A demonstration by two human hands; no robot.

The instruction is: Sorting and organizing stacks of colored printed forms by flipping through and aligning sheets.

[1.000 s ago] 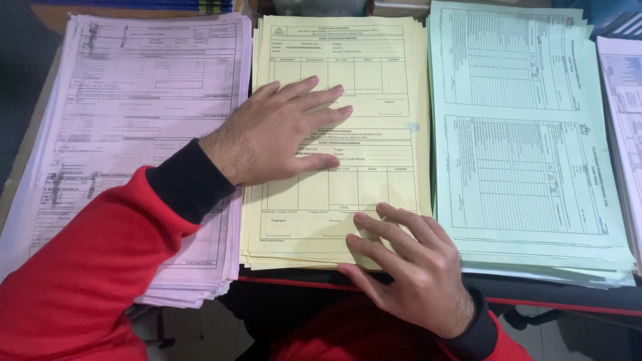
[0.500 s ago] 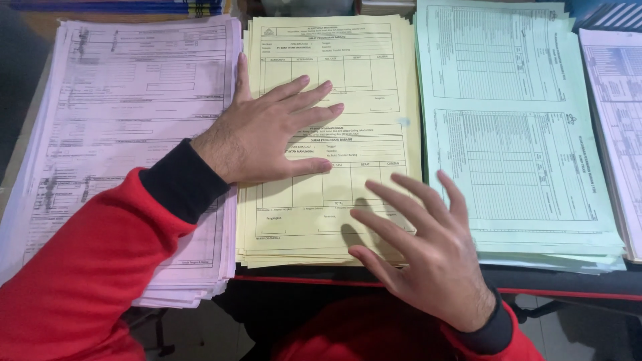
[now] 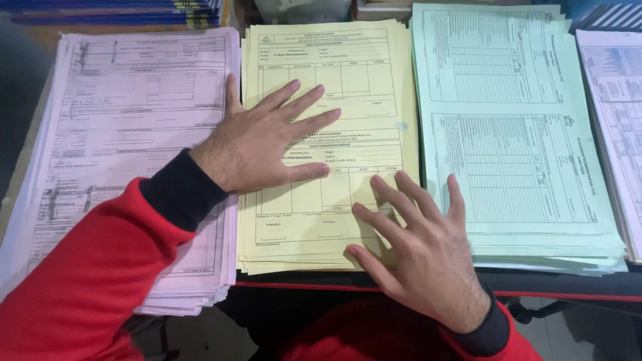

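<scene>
My left hand [image 3: 264,137] lies flat, fingers spread, on the middle of a stack of yellow printed forms [image 3: 341,67]. Its red sleeve with a black cuff crosses the neighbouring stack of pale pink forms [image 3: 127,113]. My right hand [image 3: 418,244] rests with fingers apart on the lower right part of the yellow stack, its fingertips reaching the edge of the stack of light green forms [image 3: 515,127]. Neither hand holds anything.
A further stack of pale forms [image 3: 618,107] shows at the right edge. Blue books or folders [image 3: 114,10] lie at the top left. The desk's front edge with a red trim [image 3: 568,293] runs below the stacks.
My right hand has slid up and right across the yellow stack, with its fingers spreading toward the green stack. My left hand has stayed pressed on the yellow forms.
</scene>
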